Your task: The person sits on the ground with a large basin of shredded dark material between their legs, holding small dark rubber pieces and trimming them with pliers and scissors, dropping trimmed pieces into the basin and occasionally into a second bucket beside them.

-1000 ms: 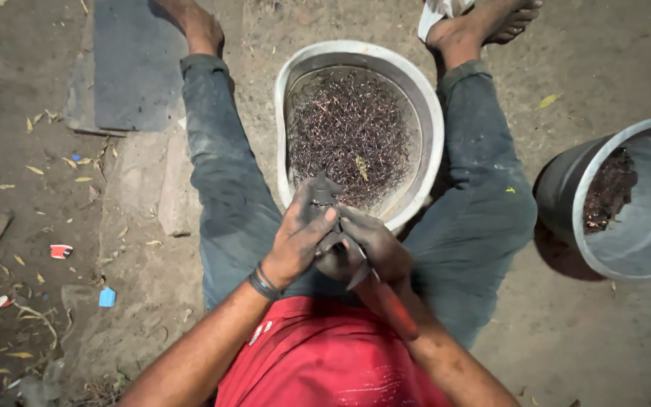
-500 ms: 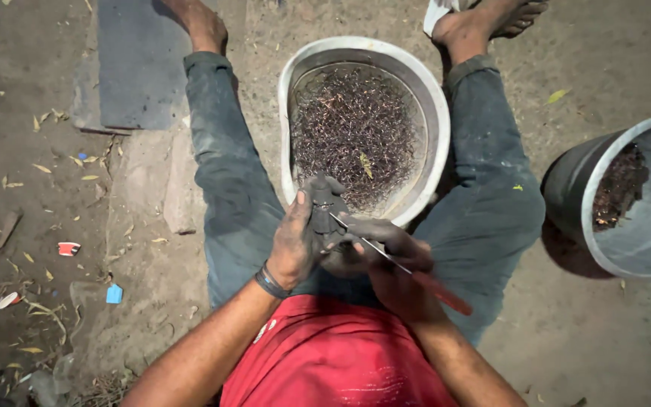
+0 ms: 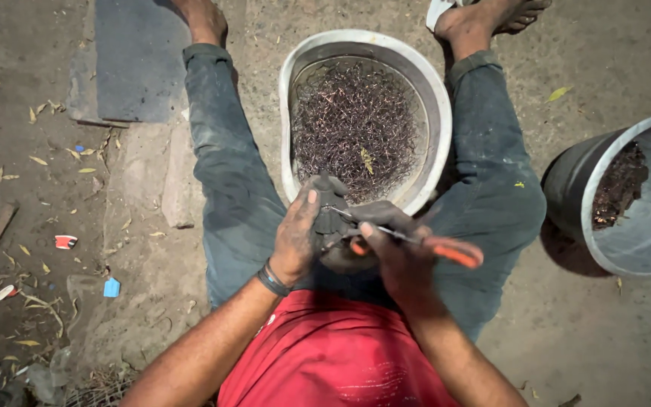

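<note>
I sit on the ground with my legs spread around a white basin filled with thin dark wire-like scraps. My left hand, blackened with grime, grips a dark lumpy part held just above my lap at the basin's near rim. My right hand holds a pair of orange-handled pliers, whose thin metal tip lies against the dark part. A dark band circles my left wrist.
A grey bucket with dark debris inside stands on the right. A flat grey slab lies at the upper left by my left foot. Dry leaves and small red, white and blue scraps litter the dirt on the left.
The pliers have swung from pointing down toward my lap to lying nearly level, handles out to the right. My hands stay together on the dark part.
</note>
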